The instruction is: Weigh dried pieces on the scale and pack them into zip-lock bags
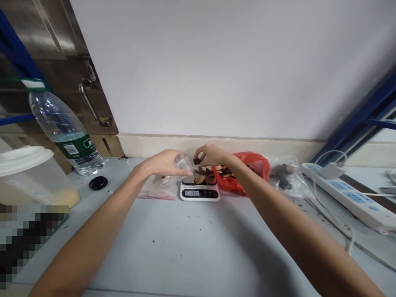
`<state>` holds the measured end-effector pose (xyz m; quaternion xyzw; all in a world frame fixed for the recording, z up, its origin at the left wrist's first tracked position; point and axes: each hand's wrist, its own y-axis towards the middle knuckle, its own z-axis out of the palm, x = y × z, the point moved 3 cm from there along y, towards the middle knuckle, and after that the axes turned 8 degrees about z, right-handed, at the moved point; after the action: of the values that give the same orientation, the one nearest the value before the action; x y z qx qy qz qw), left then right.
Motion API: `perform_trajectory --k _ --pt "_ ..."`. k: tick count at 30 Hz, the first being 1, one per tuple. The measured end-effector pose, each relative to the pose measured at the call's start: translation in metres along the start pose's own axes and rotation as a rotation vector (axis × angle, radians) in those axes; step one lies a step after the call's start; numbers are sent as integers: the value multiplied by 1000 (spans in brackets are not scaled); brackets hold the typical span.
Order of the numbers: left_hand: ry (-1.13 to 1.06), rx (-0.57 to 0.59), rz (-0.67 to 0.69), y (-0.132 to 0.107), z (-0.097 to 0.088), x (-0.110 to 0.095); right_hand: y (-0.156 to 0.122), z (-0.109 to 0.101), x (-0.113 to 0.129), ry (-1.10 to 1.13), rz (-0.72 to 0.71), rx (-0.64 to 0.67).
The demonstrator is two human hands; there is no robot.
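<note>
A small white digital scale (200,197) with a lit display stands near the wall. Several dried brown and yellowish pieces (199,180) lie on its dark platform. My left hand (165,162) is closed on a clear plastic bag (182,164), whose opening is close to the scale's left side. Over the platform, my right hand (212,154) pinches a dark brown dried piece (197,161) between thumb and fingers. An open red plastic bag (261,163) with dried slices inside sits just right of the scale, partly behind my right forearm. Flat clear bags (157,193) lie under my left hand.
Right of the red bag lie a clear bag with dark pieces (283,175) and a white power strip (349,194) with cables. At left stand a water bottle (66,119), a lidded plastic container (34,177) and a small black oval object (98,182). Crumbs dot the table (173,260).
</note>
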<state>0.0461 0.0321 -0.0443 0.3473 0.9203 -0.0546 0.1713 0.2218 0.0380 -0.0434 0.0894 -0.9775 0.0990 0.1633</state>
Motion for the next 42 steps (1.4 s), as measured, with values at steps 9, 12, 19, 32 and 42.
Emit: perform_trajectory --k 9,12,19,32,42 --pt "-131 41 -7 -4 -5 -7 -26 -23 20 354 -248 145" --pt "-159 39 -33 -7 -11 -5 -28 -25 17 491 -204 0" --pt "-145 21 -36 -10 -15 0 -33 -14 4 -5 85 71" --pt "-108 -24 -7 -11 -16 -3 -27 3 13 -169 136 184" --pt "-110 -14 6 -9 -13 -3 -23 -7 1 203 80 41"
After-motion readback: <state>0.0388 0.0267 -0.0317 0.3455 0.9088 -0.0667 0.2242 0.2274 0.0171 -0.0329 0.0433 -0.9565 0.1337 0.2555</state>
